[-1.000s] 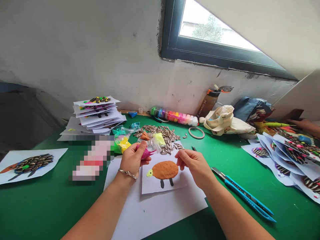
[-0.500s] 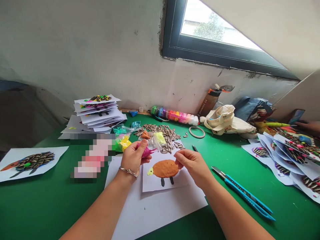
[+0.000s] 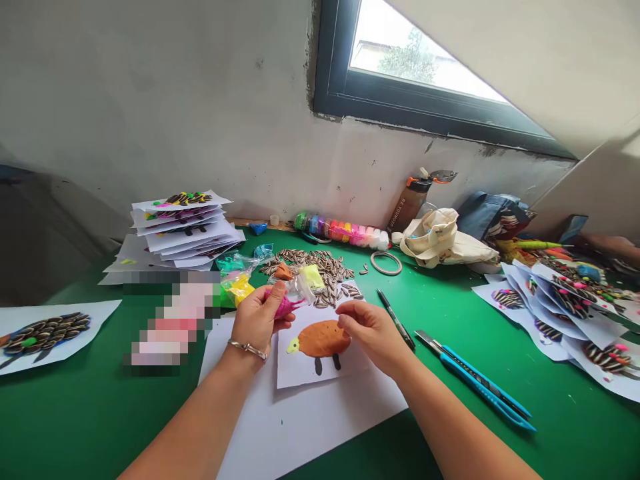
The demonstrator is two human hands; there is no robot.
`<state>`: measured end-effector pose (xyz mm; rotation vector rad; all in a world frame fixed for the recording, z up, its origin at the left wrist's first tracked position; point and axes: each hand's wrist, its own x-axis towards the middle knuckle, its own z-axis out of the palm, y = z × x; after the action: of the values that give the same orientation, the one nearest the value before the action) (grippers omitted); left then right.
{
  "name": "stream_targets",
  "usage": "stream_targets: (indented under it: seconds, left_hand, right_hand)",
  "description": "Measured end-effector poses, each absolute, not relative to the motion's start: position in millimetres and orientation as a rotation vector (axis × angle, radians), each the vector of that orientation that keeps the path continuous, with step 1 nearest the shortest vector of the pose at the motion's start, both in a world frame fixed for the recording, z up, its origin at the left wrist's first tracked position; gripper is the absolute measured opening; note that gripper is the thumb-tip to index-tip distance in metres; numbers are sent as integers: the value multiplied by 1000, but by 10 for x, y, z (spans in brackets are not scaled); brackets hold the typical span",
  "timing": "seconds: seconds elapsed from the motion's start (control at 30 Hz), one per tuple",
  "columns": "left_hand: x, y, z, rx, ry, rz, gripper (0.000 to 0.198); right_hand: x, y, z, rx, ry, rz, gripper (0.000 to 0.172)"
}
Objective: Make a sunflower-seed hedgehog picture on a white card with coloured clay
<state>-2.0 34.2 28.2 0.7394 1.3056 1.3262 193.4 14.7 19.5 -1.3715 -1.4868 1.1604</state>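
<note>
My left hand [image 3: 259,319] is closed around a small clear bag of pink clay [image 3: 286,305]. My right hand [image 3: 367,331] pinches its fingertips together at the right end of an orange clay body [image 3: 321,338]; what it pinches is too small to make out. The clay body has a yellow-green head and two dark legs and lies on a small white card [image 3: 305,373], which rests on a larger white sheet [image 3: 300,427]. A pile of striped sunflower seeds [image 3: 320,267] lies just behind the card, with bags of yellow and orange clay.
The green table [image 3: 90,407] holds a paper stack [image 3: 183,223] at back left, one finished seed picture [image 3: 43,331] at left, more at right [image 3: 565,300]. Two blue utility knives [image 3: 475,380], a pen [image 3: 395,320], a tape ring [image 3: 386,263], clay tubs [image 3: 340,230], a bottle and a cloth bag stand behind.
The view has shifted slightly. My right hand has moved a little left along the orange clay body; my left hand still holds the pink clay bag.
</note>
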Motion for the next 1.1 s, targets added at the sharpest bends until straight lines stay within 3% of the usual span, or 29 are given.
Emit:
stream_targets:
  seconds: [0.13, 0.43, 0.6, 0.93, 1.1]
  left_hand:
    - [-15, 344, 268, 753, 1302, 1326, 41]
    - [-22, 325, 249, 760, 1281, 1352, 43]
    - [-18, 332, 251, 760, 1266, 1347, 44]
    - [-18, 341, 230, 777, 1265, 1350, 44]
    - [-49, 363, 241, 745, 1260, 1379, 47]
  right_hand:
    - [1950, 151, 116, -1373, -1557, 1120, 23]
    - [1958, 133, 138, -1406, -1736, 944, 9]
    - [1967, 143, 76, -1382, -1669, 1001, 23]
    - [1969, 121, 155, -1451, -1708, 913, 15]
    - [1918, 156, 133, -1419, -1710, 945, 25]
